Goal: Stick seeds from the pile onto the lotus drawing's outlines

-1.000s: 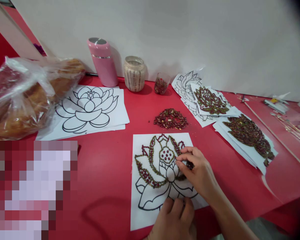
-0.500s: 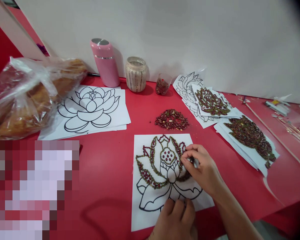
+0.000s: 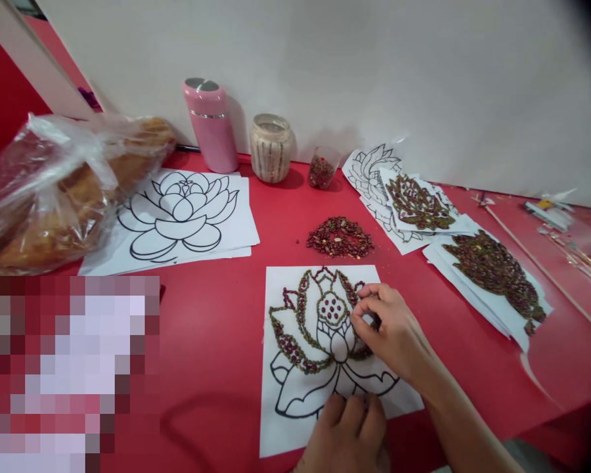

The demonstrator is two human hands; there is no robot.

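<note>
A white sheet with a lotus line drawing (image 3: 290, 387) lies before me, part of its outline and petals covered with small red and green beans (image 3: 293, 351). Over the right-hand petals, my right hand (image 3: 391, 328) has thumb and forefinger drawn together near the beans; anything between the tips is too small to make out. My left hand (image 3: 347, 433) rests at the sheet's lower edge with fingers curled under, hiding what they may hold. A loose heap of dark red beans (image 3: 339, 236) lies just beyond the sheet.
Behind stand a pink flask (image 3: 211, 125), a striped jar (image 3: 270, 148) and a small clear cup of beans (image 3: 322, 167). Bagged bread (image 3: 73, 197) and printed lotus sheets (image 3: 236, 223) are at left. Bean-covered lotus pictures (image 3: 492, 276) and a thin stick (image 3: 542, 263) lie at right.
My right hand has shifted slightly left over the petals, its fingertips still together. The left hand stays at the lower edge of the sheet.
</note>
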